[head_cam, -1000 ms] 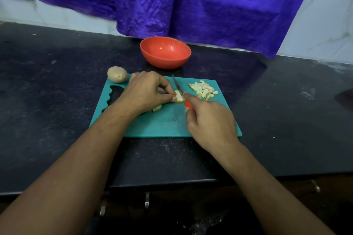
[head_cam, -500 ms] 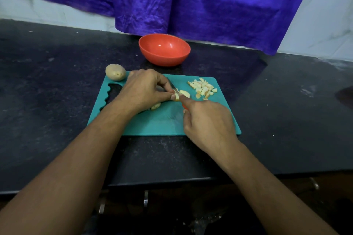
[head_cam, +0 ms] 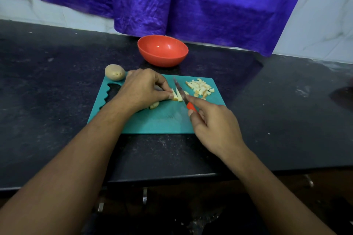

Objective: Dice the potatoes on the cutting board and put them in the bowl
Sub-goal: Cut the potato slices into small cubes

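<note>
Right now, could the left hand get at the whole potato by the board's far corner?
Probably yes. The whole potato lies just beside the left hand with nothing between them, but that hand is pinching potato strips and must let go first.

we are in a kitchen: a black stone counter (head_cam: 47, 101) runs along a white tiled wall (head_cam: 324, 30), and on it lie a board (head_cam: 162, 120), a bowl (head_cam: 162, 60) and a raw potato (head_cam: 115, 72).

Left hand (head_cam: 142, 89), fingertips pinched together, right hand (head_cam: 214, 126) in a curled grip (forefinger stretched forward)
</note>
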Tool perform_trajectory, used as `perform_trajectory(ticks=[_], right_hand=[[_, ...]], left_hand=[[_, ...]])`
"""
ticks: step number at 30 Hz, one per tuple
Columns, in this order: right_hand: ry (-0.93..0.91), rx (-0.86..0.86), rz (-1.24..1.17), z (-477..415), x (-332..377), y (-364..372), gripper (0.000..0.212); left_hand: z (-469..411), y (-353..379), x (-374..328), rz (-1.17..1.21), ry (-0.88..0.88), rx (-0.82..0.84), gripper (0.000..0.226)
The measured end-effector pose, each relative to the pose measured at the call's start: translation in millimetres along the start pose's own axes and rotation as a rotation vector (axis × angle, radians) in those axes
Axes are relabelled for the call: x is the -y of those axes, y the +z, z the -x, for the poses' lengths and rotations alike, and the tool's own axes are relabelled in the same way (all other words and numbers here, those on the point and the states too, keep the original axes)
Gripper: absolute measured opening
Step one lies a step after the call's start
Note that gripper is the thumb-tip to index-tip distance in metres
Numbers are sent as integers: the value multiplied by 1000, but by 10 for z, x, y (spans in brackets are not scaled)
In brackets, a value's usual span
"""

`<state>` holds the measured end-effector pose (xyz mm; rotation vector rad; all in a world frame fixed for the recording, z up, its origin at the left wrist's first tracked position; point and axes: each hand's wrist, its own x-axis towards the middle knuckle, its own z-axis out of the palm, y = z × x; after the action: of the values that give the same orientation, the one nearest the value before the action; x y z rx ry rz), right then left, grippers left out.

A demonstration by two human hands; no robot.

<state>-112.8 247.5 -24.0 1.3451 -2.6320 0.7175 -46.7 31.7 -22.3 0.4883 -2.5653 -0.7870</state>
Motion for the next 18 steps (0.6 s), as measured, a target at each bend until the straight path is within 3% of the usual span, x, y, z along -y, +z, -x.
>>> perform_trajectory(ticks=[9,18], right_hand=[[-48,6,237,-105,204,65,49],[-45,41,304,-122,264,94,50]], left_hand=[[-2,-30,15,15,7,28,9],[6,-37,10,53,16,39,12]])
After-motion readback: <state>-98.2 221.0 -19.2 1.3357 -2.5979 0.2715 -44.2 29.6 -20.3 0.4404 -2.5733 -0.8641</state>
